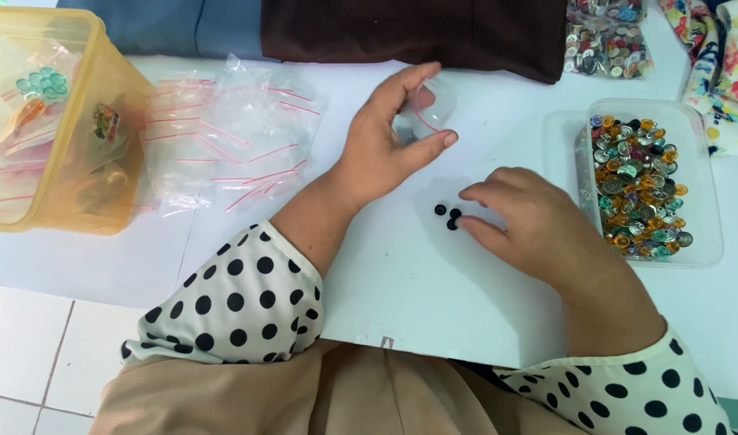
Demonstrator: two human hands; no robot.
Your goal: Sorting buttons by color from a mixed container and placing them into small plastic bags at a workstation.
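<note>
The yellow tub (63, 121) and bag of buttons (609, 36) are cropped by the frame.

Bright, even light from above falls on the white worktop (401, 282), casting only soft, faint shadows under the hands, with mild glare on the clear plastic and slight softness throughout.

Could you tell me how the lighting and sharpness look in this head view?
Head view: even, soft light; faint shadows under the right hand and left hand; the small clear bag shows slight glare; the black buttons are sharp; frame edges bend mildly.
</note>
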